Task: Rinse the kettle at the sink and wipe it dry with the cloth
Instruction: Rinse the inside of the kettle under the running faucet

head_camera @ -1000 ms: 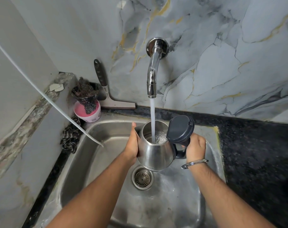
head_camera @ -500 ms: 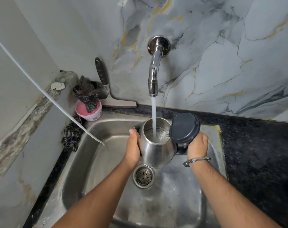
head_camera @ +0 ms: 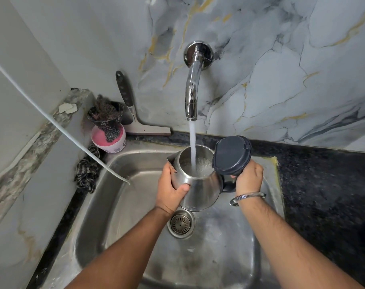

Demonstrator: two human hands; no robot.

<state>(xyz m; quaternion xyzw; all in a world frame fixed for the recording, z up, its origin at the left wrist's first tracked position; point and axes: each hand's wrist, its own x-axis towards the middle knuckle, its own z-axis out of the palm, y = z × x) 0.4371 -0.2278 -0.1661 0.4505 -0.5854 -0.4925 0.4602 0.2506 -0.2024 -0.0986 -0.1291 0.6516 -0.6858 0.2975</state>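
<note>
Both hands [head_camera: 170, 191] [head_camera: 248, 177] hold the kettle [head_camera: 198, 184] under the running tap [head_camera: 193, 88].

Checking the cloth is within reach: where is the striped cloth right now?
In the head view, the striped cloth lies bunched on the ledge left of the sink, just below the pink tub and away from both hands.

Soft, even, fairly bright light, no hard shadows. Glare streaks on chrome tap [head_camera: 191, 94] and steel kettle [head_camera: 200, 188]; dull sheen in sink [head_camera: 123, 205]. Wide-angle bowing at edges. Centre sharp; black bench [head_camera: 323, 184] at right edge smeared.
</note>
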